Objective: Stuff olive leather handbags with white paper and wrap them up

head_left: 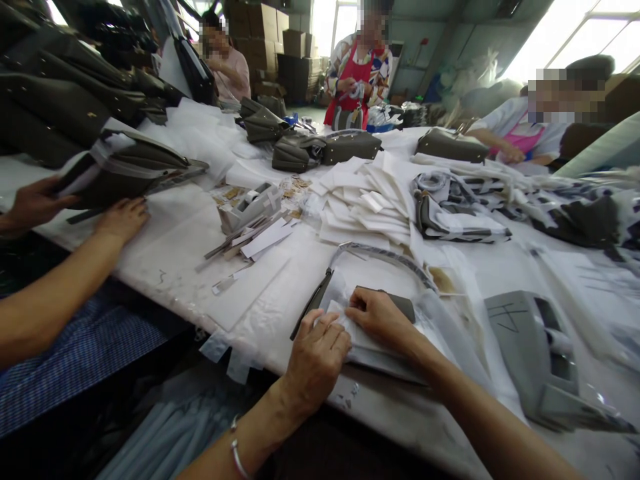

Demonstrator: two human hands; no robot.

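Observation:
A dark olive handbag (311, 304) lies at the table's near edge, its plastic-wrapped handle (387, 253) arching away from me. White wrapping paper (341, 309) covers much of its upper side. My left hand (320, 353) has its fingers bent and pressed together on the paper at the bag's near left. Just right of it, my right hand (381, 315) is closed, thumb and fingers pinching the paper beside the bag's dark flap (401, 305). The fingertips of both hands are partly hidden. A grey tape dispenser (520, 333) sits to the right of my right arm.
Another person's hands (123, 219) work on a dark bag (125, 167) at left. A second tape dispenser (257, 207), paper strips (267, 240) and stacked white sheets (363, 207) lie mid-table. A wrapped bag (460, 223) is further right. Several people work across the table (170, 267).

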